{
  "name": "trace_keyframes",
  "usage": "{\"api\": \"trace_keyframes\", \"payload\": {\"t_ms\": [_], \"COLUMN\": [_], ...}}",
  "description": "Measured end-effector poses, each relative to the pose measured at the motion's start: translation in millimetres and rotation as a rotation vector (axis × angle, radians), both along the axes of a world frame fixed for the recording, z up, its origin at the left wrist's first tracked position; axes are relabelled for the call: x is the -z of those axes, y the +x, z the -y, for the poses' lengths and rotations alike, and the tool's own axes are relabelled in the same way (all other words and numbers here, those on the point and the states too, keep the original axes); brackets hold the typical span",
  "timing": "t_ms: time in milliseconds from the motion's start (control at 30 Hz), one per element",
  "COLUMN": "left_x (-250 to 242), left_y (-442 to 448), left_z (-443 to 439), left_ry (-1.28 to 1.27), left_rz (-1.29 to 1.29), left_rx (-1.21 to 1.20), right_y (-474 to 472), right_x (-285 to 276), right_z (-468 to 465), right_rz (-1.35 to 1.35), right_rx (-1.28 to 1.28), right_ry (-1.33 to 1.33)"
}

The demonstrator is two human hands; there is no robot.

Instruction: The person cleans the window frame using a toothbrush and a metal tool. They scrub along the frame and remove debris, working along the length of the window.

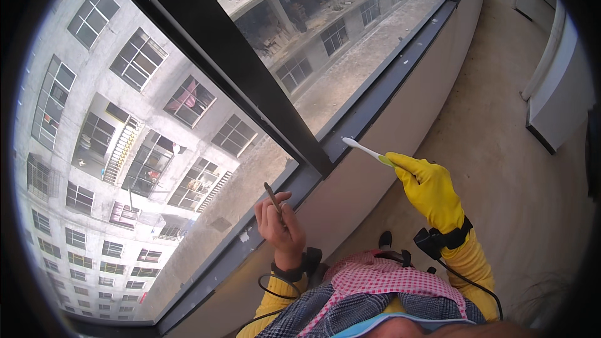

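My right hand, in a yellow rubber glove, grips a white and green toothbrush by its handle. The brush head rests on or hovers just over the dark metal window sill, beside the foot of the thick mullion; contact cannot be told. Bare and ungloved, my left hand holds a thin, dark pen-like tool with its tip pointing up towards the glass. That hand is over the sill, left of the mullion. Pale specks and a white patch mark the sill.
Below the sill runs a pale wall down to a dusty brown floor. White wall sections with dark bases jut out on the right. Behind the glass stand a grey building and an unfinished concrete one. Wrist straps with cables are on both arms.
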State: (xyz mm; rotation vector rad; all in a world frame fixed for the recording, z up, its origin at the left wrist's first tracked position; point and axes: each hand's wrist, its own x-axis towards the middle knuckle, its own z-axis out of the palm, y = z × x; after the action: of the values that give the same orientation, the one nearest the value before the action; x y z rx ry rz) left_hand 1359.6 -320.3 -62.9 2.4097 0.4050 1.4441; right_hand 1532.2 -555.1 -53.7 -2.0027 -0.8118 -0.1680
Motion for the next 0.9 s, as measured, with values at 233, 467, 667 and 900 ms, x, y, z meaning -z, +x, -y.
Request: {"api": "trace_keyframes", "payload": {"t_ms": [233,467,667,900], "left_x": [2.1,1.1,6.9,9.3], "left_y": [24.6,25.4,15.3,-5.9], "left_z": [-2.3,-0.7,9.8,59.7], "left_ry": [-0.034,0.009,-0.118,-0.104], "left_rz": [0.026,0.004,0.077,0.070], "left_rx": [-0.115,-0.160,-0.213,-0.382], "right_y": [26.9,45.6,65.1,82.4], "right_x": [-26.1,-41.8,-53.6,-43.5], "right_z": [-31.2,-25.6,-35.6,-31.5], "right_rz": [-0.011,0.010,-0.033,0.107], "right_rx": [-0.108,-0.155,-0.414,-0.574], "right_ry": [-0.239,-0.252,-0.333,-0.245]}}
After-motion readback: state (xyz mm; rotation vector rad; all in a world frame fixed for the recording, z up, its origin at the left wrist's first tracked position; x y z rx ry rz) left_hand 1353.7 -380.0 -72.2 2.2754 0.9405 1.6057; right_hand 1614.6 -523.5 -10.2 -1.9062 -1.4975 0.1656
